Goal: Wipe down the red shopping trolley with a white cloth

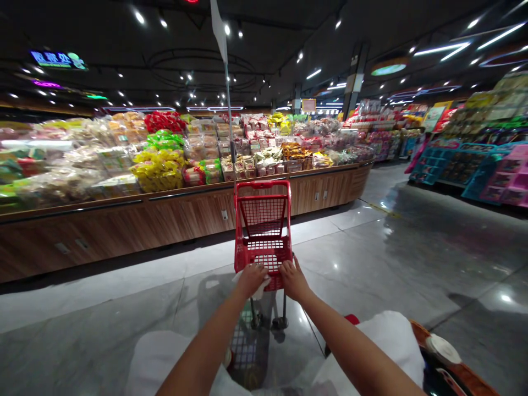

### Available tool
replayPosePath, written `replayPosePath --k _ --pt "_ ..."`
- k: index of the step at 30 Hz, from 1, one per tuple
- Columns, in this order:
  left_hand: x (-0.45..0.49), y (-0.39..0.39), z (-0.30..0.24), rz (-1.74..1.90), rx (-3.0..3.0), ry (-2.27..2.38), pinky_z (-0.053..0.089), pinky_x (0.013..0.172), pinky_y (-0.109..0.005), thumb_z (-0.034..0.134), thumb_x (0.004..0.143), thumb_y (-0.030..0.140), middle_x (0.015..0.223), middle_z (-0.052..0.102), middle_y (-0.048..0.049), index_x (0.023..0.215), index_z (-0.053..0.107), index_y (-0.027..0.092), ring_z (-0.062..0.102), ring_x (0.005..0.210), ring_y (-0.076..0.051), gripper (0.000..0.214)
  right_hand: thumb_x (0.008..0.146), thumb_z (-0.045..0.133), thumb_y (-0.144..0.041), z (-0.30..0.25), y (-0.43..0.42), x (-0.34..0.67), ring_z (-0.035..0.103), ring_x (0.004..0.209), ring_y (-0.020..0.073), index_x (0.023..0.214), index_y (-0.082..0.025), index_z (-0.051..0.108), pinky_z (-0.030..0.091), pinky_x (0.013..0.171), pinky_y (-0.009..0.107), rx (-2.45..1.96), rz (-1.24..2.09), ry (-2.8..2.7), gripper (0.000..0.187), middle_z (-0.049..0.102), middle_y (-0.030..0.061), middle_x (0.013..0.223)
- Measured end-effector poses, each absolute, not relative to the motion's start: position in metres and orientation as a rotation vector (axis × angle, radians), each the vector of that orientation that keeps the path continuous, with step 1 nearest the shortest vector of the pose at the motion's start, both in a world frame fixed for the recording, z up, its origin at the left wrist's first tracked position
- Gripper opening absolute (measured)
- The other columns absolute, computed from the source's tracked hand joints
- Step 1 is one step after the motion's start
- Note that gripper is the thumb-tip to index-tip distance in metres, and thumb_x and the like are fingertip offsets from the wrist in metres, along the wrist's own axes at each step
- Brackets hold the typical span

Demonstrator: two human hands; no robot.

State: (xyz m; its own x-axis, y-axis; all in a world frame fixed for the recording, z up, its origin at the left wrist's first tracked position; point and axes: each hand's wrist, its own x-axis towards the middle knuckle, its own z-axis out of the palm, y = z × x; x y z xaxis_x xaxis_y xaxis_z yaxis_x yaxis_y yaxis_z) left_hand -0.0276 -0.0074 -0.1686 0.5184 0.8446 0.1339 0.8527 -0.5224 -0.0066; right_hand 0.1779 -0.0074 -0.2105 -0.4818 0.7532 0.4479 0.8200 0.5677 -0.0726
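A small red plastic shopping cart [240,250] with grid panels stands upright in front of me on the floor. My left hand [251,279] is closed over its near edge, fingers curled. Below those fingers hangs a crumpled white tissue or cloth [259,291], pressed against the cart. My right hand [293,280] grips the same edge on the other side, with the index finger pointing forward along the rim. Under the near end, the cart's dark legs and wheels show. The palms and the undersides of the fingers are hidden.
Beyond the cart runs a long wood-fronted display counter [185,220] piled with packaged foods. A sign pole [230,110] rises from it. An aisle of shiny grey floor [350,264] lies right, with blue and pink racks [437,162]. A brown-rimmed container [474,368] sits at lower right.
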Motion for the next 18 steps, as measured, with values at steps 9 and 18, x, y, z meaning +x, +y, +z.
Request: replayPosePath --k 9,18 --pt "-0.02 -0.006 -0.178 -0.593 -2.81 -1.582 0.038 0.112 -0.043 0.065 0.073 0.009 0.144 0.046 -0.0099 0.135 0.043 0.024 0.041 0.135 -0.025 0.067 0.075 0.053 -0.016 -0.225 -0.014 0.143 0.037 0.129 0.0343 0.128 -0.005 0.051 0.014 0.114 0.058 -1.393 -0.063 -2.23 0.055 0.052 0.0229 0.128" --pt "-0.057 0.001 -0.169 -0.215 -2.745 -1.508 0.041 0.104 -0.047 0.069 0.081 0.029 0.101 0.07 -0.0068 0.109 0.059 0.02 0.064 0.099 -0.024 0.031 0.065 0.05 -0.009 -0.22 -0.015 0.166 0.05 0.112 0.0256 0.112 -0.018 0.056 0.025 0.113 0.048 -1.251 0.094 -2.251 0.048 0.06 0.0109 0.109"
